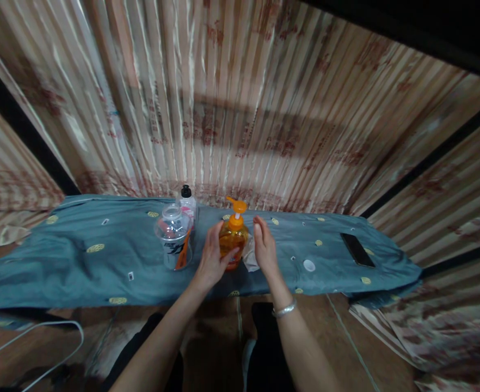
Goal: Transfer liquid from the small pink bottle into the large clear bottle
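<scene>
An amber pump bottle point(232, 242) with an orange pump head stands upright near the middle of the cloth-covered table. My left hand point(212, 260) grips it from the left, thumb across its front. To the bottle's right, my right hand point(266, 249) is held apart from it, fingers extended and nothing visible in them. Between the bottle and that hand lies a crumpled white tissue point(250, 260), partly hidden. A clear plastic cup point(173, 245) with dark and orange print is left of my left hand. Behind the cup is a clear bottle point(188, 206) with a black cap.
A blue-green patterned cloth point(113, 261) covers the narrow table. On its right side lie a black phone point(357, 250) and a small white disc point(309, 265). Striped curtains point(232, 109) hang behind. A white cable point(60, 323) loops at lower left.
</scene>
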Motion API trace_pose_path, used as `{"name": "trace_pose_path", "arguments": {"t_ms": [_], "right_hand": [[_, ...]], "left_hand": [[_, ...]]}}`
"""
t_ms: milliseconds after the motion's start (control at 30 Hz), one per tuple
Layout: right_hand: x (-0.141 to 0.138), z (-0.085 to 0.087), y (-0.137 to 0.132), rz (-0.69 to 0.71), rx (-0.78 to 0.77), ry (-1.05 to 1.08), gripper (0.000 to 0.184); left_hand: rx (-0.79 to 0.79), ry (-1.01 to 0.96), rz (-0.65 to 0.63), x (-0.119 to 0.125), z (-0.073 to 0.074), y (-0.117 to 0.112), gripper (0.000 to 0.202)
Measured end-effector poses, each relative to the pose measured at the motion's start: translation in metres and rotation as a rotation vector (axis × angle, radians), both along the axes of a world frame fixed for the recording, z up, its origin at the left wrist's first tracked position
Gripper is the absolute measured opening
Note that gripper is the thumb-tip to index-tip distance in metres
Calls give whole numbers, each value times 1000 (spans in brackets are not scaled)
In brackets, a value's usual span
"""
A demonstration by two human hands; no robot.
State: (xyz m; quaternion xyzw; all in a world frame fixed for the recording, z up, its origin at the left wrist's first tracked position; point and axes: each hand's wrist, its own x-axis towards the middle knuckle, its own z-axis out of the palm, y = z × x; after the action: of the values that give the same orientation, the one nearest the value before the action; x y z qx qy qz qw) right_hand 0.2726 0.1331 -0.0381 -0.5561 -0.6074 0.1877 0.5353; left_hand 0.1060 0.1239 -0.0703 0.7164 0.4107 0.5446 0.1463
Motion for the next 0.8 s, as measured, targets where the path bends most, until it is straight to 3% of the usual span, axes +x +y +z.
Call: {"name": "trace_pose_path", "arguments": {"t_ms": [67, 200, 400, 500, 600, 700, 800], "right_hand": [[16, -25, 12, -22, -144, -79, 48], [22, -61, 27, 82, -354, -234, 47], [12, -75, 22, 103, -313, -70, 12], [23, -63, 20, 64, -327, 20, 16], [32, -31, 15, 48, -288, 161, 35], [17, 11, 10, 202, -106, 396, 41], [-16, 36, 13, 350, -43, 260, 39]], "left_hand": [[-14, -3, 4, -1, 1, 0, 70], [-67, -25, -4, -4, 5, -1, 69], [-170, -79, -38, -6, 11, -4, 69], [-201, -120, -15, -5, 11, -5, 75], [-222, -160, 13, -2, 5, -4, 81], [-222, -193, 23, 2, -3, -1, 79], [-205, -220, 15, 3, -8, 2, 68]]}}
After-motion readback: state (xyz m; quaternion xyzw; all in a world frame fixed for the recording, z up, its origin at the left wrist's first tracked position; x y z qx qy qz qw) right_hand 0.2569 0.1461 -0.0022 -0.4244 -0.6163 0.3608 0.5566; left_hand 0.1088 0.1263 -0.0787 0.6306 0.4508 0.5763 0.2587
